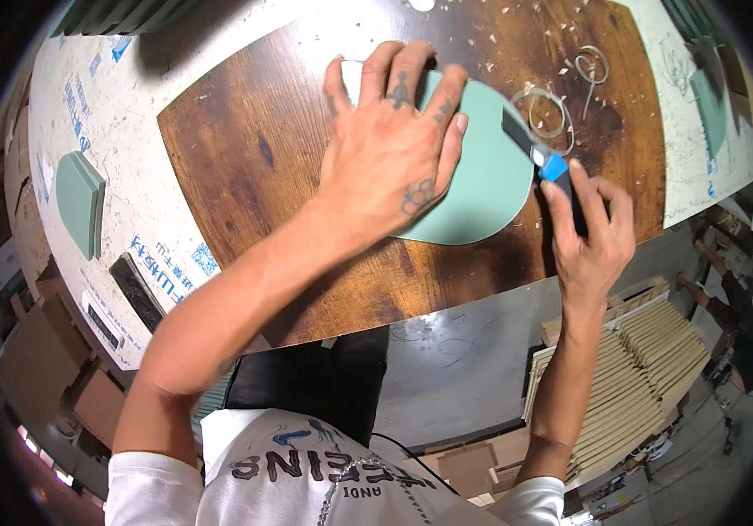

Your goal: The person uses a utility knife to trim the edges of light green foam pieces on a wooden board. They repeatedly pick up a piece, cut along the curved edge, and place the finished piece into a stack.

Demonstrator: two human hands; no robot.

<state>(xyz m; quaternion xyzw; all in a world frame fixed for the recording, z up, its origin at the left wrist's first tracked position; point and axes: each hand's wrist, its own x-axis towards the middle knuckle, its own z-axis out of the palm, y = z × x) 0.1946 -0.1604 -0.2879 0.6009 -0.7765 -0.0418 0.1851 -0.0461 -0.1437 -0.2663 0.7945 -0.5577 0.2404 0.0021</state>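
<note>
The flat, pale green, round-edged panel, apparently a thin laminated board, should handle as light and fairly stiff, with a smooth face that could slide unless pressed down. Its rim seems likelier to chip than its middle to bend, so a spread palm on the face steadies it, and opposite edges look best for lifting. The left hand lies over it, fingers spread and bent toward the far edge. The right hand is closed around a black-handled cutter with a blue collar, its dark blade over the panel's right rim; I cannot tell whether it cuts. The panel lies on the brown wood-grain table, matt, evenly coloured, with a thin pale edge line, near curled pale strips.
</note>
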